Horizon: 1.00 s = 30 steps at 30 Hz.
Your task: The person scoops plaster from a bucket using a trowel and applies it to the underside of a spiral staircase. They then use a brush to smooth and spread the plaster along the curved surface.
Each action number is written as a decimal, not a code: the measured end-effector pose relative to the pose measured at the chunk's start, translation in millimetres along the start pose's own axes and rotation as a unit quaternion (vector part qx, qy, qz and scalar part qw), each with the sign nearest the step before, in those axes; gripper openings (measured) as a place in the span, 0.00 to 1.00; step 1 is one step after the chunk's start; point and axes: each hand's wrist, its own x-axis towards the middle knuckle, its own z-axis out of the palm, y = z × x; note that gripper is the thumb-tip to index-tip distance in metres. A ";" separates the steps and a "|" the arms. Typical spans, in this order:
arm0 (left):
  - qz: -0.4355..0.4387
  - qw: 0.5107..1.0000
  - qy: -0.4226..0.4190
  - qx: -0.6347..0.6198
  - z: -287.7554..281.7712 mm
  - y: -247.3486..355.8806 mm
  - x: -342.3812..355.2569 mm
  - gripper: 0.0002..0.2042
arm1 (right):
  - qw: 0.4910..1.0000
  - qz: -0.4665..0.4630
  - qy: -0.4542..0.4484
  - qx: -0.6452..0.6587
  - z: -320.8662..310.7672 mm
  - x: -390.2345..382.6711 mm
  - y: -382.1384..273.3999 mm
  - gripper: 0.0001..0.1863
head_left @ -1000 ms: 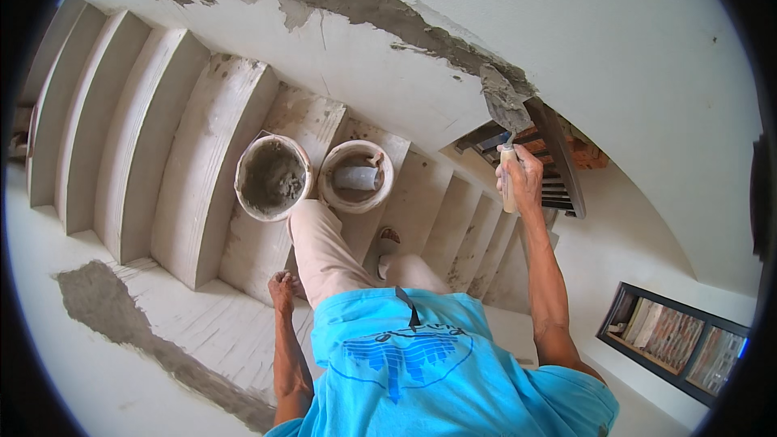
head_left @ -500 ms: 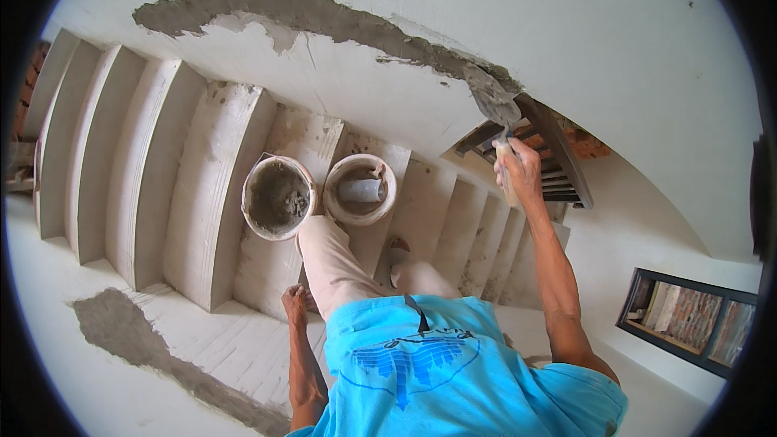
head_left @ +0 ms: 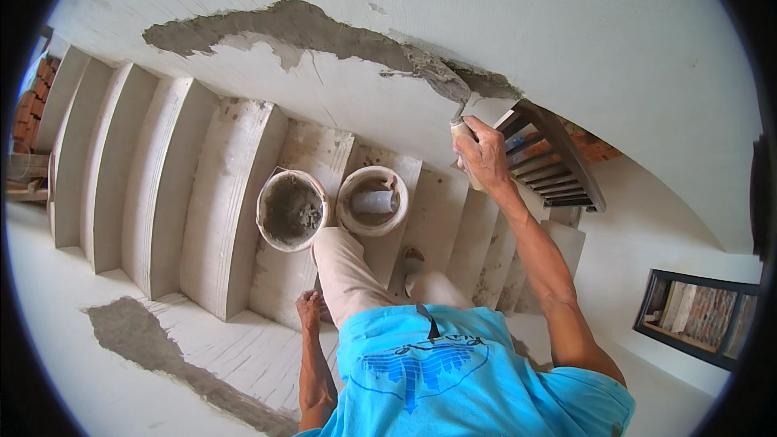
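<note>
My right hand [head_left: 483, 154] is wrapped round the handle of a trowel [head_left: 445, 81]. The trowel's blade lies against the white wall, over a long strip of grey wet mortar [head_left: 299, 28]. My left hand [head_left: 311, 307] hangs low beside my left leg with curled fingers; whatever they may hold is hidden. Two buckets stand on the steps in front of my legs. The left bucket [head_left: 293, 222] holds grey mortar. In the right bucket [head_left: 374, 218] a pale cylindrical container [head_left: 374, 201] lies on its side.
Pale concrete stairs [head_left: 202, 218] run across the view, with several steps on either side of the buckets. A dark slatted railing [head_left: 558, 154] stands beyond my right hand. Another grey mortar patch [head_left: 133, 332] marks the wall at lower left. A dark-framed window [head_left: 688, 316] is at right.
My right hand has drawn the trowel leftward along the mortar strip, away from its right end. The view has shifted slightly. My left hand stays low beside my leg.
</note>
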 end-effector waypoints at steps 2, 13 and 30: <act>-0.004 1.000 0.000 -0.002 3.8 7.2 1.3 0.19 | 1.000 0.005 0.004 0.002 -0.5 7.9 0.4 0.10; -0.074 0.993 0.054 -0.080 -17.9 -20.7 -17.6 0.17 | 0.995 0.074 0.023 0.059 -28.7 -20.1 8.1 0.14; -0.037 0.996 0.039 -0.066 -18.3 -11.4 -4.4 0.15 | 0.994 0.105 0.035 0.016 -68.3 -48.0 15.7 0.18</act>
